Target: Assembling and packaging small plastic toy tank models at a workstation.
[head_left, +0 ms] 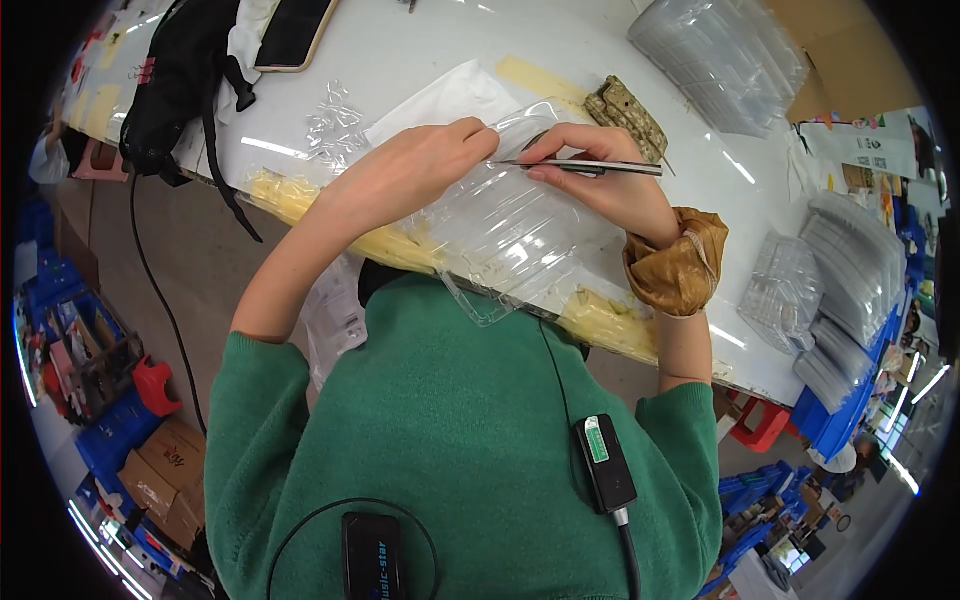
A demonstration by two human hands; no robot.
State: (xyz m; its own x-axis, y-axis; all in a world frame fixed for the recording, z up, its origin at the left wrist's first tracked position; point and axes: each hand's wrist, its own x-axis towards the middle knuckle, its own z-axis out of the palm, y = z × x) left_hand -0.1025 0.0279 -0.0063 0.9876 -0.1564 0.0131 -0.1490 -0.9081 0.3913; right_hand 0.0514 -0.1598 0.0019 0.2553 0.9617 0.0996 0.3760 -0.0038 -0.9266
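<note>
Between thumb and fingers, my right hand [600,185] holds a pair of metal tweezers [630,168], its tip pointing left. My left hand [430,165] is closed in a pinch right at that tip; whatever it grips is too small or hidden to tell. Beneath both hands lies a clear plastic blister tray [510,235], tilted over the table's near edge. A camouflage-painted model tank [627,118] sits just beyond my right hand. Left of the tray is a scatter of small clear plastic parts [335,125], beside a white sheet [440,100].
Stacked clear trays stand at the back right [715,60] and far right [850,265]. A black bag [185,90] with a dangling strap and a phone [295,33] lie at the upper left. Yellow tape [610,320] covers parts of the white table's near edge.
</note>
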